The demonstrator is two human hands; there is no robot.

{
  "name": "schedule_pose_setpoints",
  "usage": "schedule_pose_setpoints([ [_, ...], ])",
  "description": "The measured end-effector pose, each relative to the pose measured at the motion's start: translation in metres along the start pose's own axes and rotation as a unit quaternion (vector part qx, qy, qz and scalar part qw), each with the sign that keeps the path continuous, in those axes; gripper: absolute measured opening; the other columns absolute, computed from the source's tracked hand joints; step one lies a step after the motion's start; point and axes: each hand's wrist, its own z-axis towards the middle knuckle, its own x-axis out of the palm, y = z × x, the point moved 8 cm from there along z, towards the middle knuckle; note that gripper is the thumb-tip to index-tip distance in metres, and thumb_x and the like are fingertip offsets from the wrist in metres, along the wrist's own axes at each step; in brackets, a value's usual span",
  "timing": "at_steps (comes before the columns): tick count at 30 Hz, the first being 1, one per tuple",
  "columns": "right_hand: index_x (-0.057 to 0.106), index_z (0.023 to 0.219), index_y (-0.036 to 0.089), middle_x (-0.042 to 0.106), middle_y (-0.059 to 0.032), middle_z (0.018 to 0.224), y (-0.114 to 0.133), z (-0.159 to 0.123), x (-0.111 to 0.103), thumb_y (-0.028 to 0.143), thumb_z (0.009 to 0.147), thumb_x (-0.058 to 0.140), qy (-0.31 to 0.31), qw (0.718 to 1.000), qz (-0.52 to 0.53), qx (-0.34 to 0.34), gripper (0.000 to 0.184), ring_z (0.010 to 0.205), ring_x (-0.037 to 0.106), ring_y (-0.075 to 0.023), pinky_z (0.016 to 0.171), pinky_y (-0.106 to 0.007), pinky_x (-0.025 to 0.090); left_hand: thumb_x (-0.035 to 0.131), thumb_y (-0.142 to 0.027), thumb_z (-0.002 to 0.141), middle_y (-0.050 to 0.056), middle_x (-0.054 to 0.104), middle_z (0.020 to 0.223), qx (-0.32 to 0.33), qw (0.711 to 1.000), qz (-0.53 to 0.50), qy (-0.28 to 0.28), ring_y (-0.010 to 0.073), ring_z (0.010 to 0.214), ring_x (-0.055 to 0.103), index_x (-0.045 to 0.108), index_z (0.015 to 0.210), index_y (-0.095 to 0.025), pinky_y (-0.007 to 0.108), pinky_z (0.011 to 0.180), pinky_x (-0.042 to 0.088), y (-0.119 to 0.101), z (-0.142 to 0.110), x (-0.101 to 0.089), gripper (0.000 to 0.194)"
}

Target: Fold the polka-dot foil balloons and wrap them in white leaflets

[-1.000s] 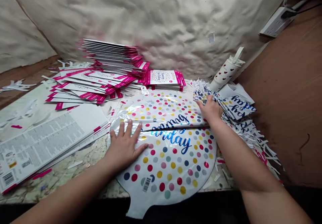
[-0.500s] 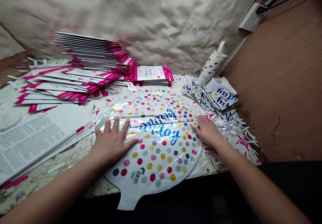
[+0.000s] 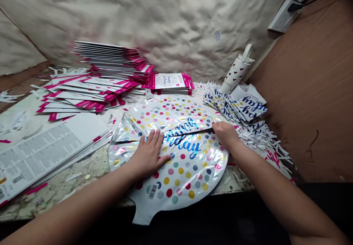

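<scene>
Our left grip (image 3: 149, 155) lies flat with its fingers spread on a round foil balloon (image 3: 190, 175), which sits on the desk (image 3: 82, 175) right in front of us, folded across its middle so that an upper flap rests on the lower half. Our right grip (image 3: 226, 134) has its fingers pressed together at the end of that fold; whether they pinch the foil, we cannot tell. The balloon carries coloured polka dots and blue script ending in "day", with a small barcode (image 3: 153, 191) near its neck (image 3: 140, 215). Just beside it on the right lies a fanned pile of folded balloons (image 3: 237, 107), also printed "day", on shredded paper strips (image 3: 256, 136), near a heart-patterned bottle (image 3: 235, 72). Behind the balloon, a pink-edged card (image 3: 167, 80) reads "Happy Birthday", next to a tall stack of cards (image 3: 110, 59). To our left are loose cards (image 3: 82, 94) and a stack of sheets (image 3: 46, 153) in fine print too small to read, with a barcode (image 3: 1, 194) at the corner
</scene>
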Motion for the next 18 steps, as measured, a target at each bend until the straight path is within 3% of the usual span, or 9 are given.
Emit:
schedule_pose_setpoints([
  [3,0.059,0.105,0.005,0.063,-0.0196,0.093,-0.004,-0.017,-0.008,0.002,0.082,0.03,-0.025,0.999,-0.004,0.041,0.037,0.086,0.057,-0.0271,0.072,-0.037,0.044,0.028,-0.068,0.08,0.019,0.019,0.146,-0.019,1.0,-0.004,-0.016,0.0367,0.135,0.011,0.03,0.138,-0.008,0.055,0.104,0.016,-0.003,0.006,-0.01,0.083],
  [6,0.049,0.124,0.009,0.056,-0.0163,0.12,0.037,-0.034,-0.006,0.003,0.083,0.029,-0.036,0.995,0.076,-0.06,0.046,0.111,0.05,-0.0256,0.089,-0.04,0.041,0.03,-0.066,0.08,0.017,0.015,0.148,-0.006,0.998,0.001,-0.069,0.0374,0.135,0.006,0.027,0.139,-0.009,0.057,0.104,0.013,-0.017,0.016,-0.019,0.082],
  [9,0.047,0.127,0.014,0.05,-0.0128,0.129,0.076,-0.044,-0.001,0.01,0.086,0.03,-0.037,0.976,0.164,-0.137,0.044,0.12,0.043,-0.0237,0.098,-0.04,0.036,0.031,-0.068,0.078,0.019,0.015,0.147,0.012,0.999,-0.003,-0.049,0.0399,0.134,0.008,0.024,0.14,-0.009,0.059,0.102,0.014,-0.028,0.025,-0.008,0.086],
  [12,0.047,0.128,0.014,0.059,-0.0154,0.113,0.073,-0.042,0.006,0.03,0.091,0.032,-0.022,0.981,0.189,-0.04,0.043,0.105,0.052,-0.0253,0.09,-0.039,0.042,0.028,-0.071,0.078,0.02,0.017,0.147,0.011,0.999,-0.009,-0.034,0.0415,0.133,0.01,0.026,0.139,-0.009,0.061,0.101,0.013,-0.03,0.027,0.002,0.087],
  [15,0.038,0.135,0.018,0.055,-0.0178,0.117,0.042,-0.038,0.017,0.054,0.085,0.037,0.011,0.973,0.201,0.114,0.061,0.111,0.048,-0.0322,0.091,-0.047,0.039,0.028,-0.071,0.077,0.019,0.017,0.147,0.015,0.999,-0.015,-0.039,0.0427,0.133,0.01,0.026,0.14,-0.016,0.062,0.1,0.013,-0.03,0.026,0.003,0.084],
  [18,0.033,0.137,0.018,0.051,-0.0199,0.124,0.004,-0.026,0.027,0.062,0.08,0.04,0.008,0.912,0.339,0.231,0.073,0.116,0.045,-0.0352,0.093,-0.053,0.036,0.028,-0.073,0.076,0.019,0.017,0.147,0.013,0.999,-0.024,-0.037,0.0438,0.132,0.01,0.027,0.14,-0.022,0.063,0.098,0.014,-0.03,0.024,0.001,0.081],
])
